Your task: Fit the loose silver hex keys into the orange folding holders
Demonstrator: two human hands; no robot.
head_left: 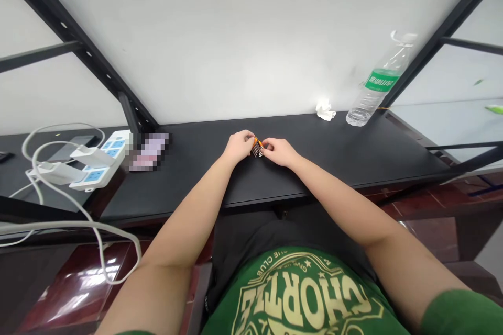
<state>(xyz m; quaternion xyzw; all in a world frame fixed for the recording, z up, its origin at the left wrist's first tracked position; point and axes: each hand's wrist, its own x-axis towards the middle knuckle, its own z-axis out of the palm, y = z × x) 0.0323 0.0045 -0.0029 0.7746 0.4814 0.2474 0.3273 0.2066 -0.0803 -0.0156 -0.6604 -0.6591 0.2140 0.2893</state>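
Over the middle of the black tabletop (188,162), both my hands meet at a small folding-looking piece with an orange edge and rows of thin, silvery bits (258,148). My left hand (239,146) pinches its left side between thumb and fingers. From the right, my right hand (280,152) grips the other side with thumb and forefinger. The fingers cover part of the piece, and it is too small to tell its exact kind.
A tall clear water bottle (369,97) with a green label stands at the back right, beside a crumpled white tissue (325,110). A pixelated pinkish item (150,153) lies at left, near a white power strip (106,159) with plugs and looping white cables (100,251). Black metal uprights (94,57) flank the table.
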